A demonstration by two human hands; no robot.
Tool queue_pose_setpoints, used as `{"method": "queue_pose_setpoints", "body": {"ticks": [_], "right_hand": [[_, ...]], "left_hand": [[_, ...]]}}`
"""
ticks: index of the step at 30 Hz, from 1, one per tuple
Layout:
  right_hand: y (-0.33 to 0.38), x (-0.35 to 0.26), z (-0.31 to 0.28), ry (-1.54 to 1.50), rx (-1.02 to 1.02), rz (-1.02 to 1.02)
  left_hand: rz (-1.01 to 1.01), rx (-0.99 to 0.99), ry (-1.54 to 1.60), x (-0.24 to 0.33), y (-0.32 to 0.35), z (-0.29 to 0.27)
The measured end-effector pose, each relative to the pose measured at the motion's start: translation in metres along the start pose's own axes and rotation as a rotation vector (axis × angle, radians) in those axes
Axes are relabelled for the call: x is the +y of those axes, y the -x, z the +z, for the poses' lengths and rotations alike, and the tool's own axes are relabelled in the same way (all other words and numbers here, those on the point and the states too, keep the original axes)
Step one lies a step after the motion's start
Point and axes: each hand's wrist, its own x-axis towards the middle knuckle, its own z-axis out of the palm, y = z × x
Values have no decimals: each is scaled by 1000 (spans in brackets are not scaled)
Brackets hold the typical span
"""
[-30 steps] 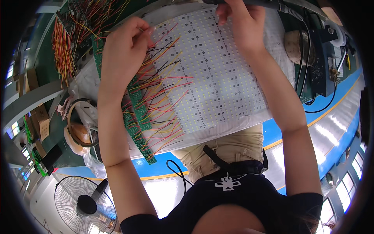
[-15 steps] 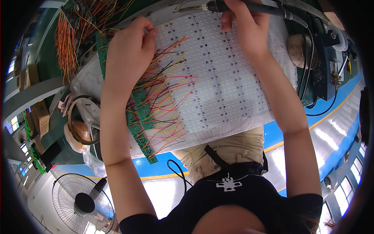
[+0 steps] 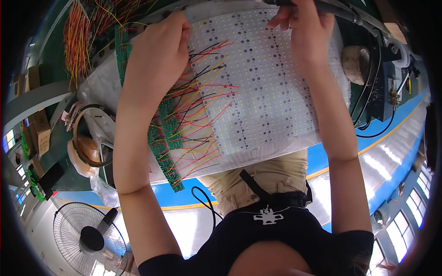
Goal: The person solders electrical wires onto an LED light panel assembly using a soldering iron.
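A wide white board dotted with small yellow and dark round spots [image 3: 258, 87] lies across the work surface. Along its left side are narrow green circuit boards [image 3: 171, 131], with red, yellow and black wires [image 3: 195, 120] running from them onto the white board. Over the white board's far left corner, my left hand [image 3: 163, 55] is closed, its fingertips pressed together; whatever they may pinch is hidden. My right hand [image 3: 314, 39] grips a soldering iron [image 3: 343, 13] above the board's far right part. The front of the iron runs out of the picture at the top.
More red and yellow wires [image 3: 78, 50] hang in a bundle at the far left. A round hoop [image 3: 112, 161] and a plastic bag [image 3: 105, 191] are at the left. On the right stand a pale round block [image 3: 354, 64] and a dark soldering station [image 3: 381, 99]. A fan [image 3: 92, 238] stands lower left.
My right hand and the soldering iron have moved up and to the right, taking the tip out of view. My left hand has stayed near the board's left corner, still closed.
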Motion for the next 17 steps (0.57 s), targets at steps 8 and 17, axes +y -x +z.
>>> {"method": "queue_pose_setpoints", "body": {"ticks": [8, 17], "right_hand": [[-68, -70, -5, 180, -200, 177], [-40, 5, -1, 42, -58, 35]], "left_hand": [[81, 66, -57, 3, -4, 6], [16, 33, -99, 10, -4, 4]]}}
